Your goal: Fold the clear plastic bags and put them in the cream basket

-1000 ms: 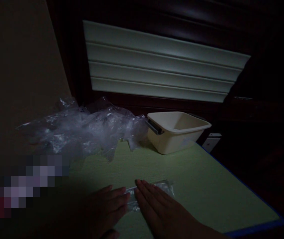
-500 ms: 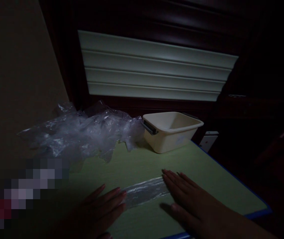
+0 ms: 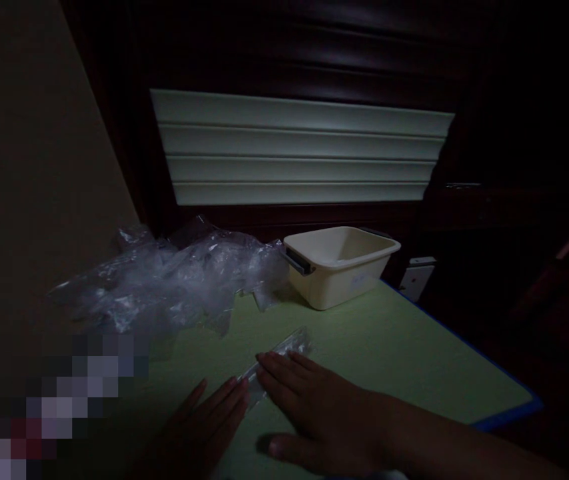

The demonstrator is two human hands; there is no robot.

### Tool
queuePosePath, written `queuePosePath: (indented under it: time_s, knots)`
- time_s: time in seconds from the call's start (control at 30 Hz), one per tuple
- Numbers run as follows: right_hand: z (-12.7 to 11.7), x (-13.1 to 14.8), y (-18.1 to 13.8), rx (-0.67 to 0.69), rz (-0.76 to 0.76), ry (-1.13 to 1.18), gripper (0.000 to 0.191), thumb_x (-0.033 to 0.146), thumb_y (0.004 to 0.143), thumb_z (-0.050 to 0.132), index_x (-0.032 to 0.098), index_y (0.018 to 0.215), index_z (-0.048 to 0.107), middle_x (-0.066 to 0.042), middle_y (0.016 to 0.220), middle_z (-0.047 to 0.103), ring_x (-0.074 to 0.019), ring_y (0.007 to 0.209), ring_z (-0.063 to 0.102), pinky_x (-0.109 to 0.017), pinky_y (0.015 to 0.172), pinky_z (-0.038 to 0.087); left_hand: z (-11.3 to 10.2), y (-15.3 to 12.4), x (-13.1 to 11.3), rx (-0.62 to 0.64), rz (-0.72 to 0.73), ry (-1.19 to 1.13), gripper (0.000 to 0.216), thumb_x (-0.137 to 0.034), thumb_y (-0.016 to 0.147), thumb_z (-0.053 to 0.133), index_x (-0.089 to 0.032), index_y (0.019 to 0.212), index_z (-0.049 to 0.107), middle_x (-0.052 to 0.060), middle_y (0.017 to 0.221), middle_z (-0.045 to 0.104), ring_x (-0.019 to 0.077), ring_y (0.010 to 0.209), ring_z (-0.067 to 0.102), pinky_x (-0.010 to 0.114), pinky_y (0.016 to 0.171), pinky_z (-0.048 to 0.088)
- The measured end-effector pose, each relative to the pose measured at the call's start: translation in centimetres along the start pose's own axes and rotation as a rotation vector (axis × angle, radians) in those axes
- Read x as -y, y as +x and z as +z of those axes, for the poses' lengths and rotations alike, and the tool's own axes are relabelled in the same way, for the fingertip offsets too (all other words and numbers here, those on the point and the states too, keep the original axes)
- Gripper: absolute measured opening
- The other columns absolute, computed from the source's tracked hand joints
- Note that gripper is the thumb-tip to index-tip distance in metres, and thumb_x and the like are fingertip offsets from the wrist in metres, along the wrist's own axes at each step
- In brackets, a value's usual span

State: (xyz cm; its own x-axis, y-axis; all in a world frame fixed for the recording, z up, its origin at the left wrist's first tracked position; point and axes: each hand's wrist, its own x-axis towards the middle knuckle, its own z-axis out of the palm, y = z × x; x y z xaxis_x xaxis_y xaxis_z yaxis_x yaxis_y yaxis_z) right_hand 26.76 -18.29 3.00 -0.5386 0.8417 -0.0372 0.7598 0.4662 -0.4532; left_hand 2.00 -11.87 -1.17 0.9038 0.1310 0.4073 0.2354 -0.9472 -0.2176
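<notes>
A narrow strip of clear plastic film lies on the green table top. My right hand lies flat on its near part, fingers stretched out and pointing left. My left hand rests flat beside it, fingers spread, its fingertips touching the strip's near end. Neither hand grips anything. The room is dim and the near part of the strip is hidden under my right hand.
A heap of crumpled clear plastic bags lies at the back left of the table. A cream plastic tub with a dark handle stands behind the strip. The table's blue edge runs along the right. A white slatted panel fills the background.
My right hand has slid back to the left along the strip, from its far end to over its near part. The left hand has stayed almost in place. The view has shifted slightly.
</notes>
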Motion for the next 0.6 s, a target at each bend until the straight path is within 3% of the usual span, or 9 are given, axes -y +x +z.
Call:
queuePosePath:
  time_s: [0.2,0.33,0.43,0.6]
  knots:
    - [-0.3,-2.2,0.8,-0.058,-0.056,-0.067,0.082,0.061,0.091,0.046,0.005,0.149,0.03,-0.022,0.155,0.022,-0.0307,0.144,0.019,-0.05,0.117,0.015,0.1,-0.3,0.3,0.014,-0.038,0.02,0.058,-0.023,0.099,0.035,-0.014,0.152,0.016,0.012,0.138,0.054,0.0238,0.127,0.05,0.039,0.107,0.041]
    - [-0.2,-1.0,1.4,-0.084,-0.098,-0.058,0.081,0.057,0.093,0.046,0.004,0.15,0.025,-0.023,0.155,0.018,-0.0303,0.145,0.015,-0.051,0.117,0.015,1.0,-0.7,1.0,0.015,0.065,0.085,0.053,-0.017,0.097,0.037,-0.013,0.149,0.027,0.01,0.137,0.056,0.0215,0.127,0.051,0.033,0.107,0.041]
    - [0.0,0.2,1.8,-0.041,-0.139,0.021,0.08,0.056,0.095,0.042,0.001,0.15,0.022,-0.022,0.156,0.016,-0.027,0.145,0.014,-0.043,0.118,0.013,2.4,-1.2,1.3,-0.035,0.035,0.15,0.052,-0.003,0.094,0.033,-0.016,0.145,0.036,0.005,0.132,0.06,0.0163,0.127,0.051,0.028,0.111,0.035]
    - [0.2,-0.2,1.8,0.025,-0.135,0.055,0.078,0.056,0.096,0.041,0.002,0.15,0.024,-0.021,0.155,0.018,-0.026,0.145,0.015,-0.04,0.119,0.013,3.4,-1.7,1.4,-0.061,0.015,0.149,0.046,-0.001,0.095,0.034,-0.018,0.135,0.05,0.002,0.129,0.063,0.0142,0.127,0.051,0.024,0.114,0.031]
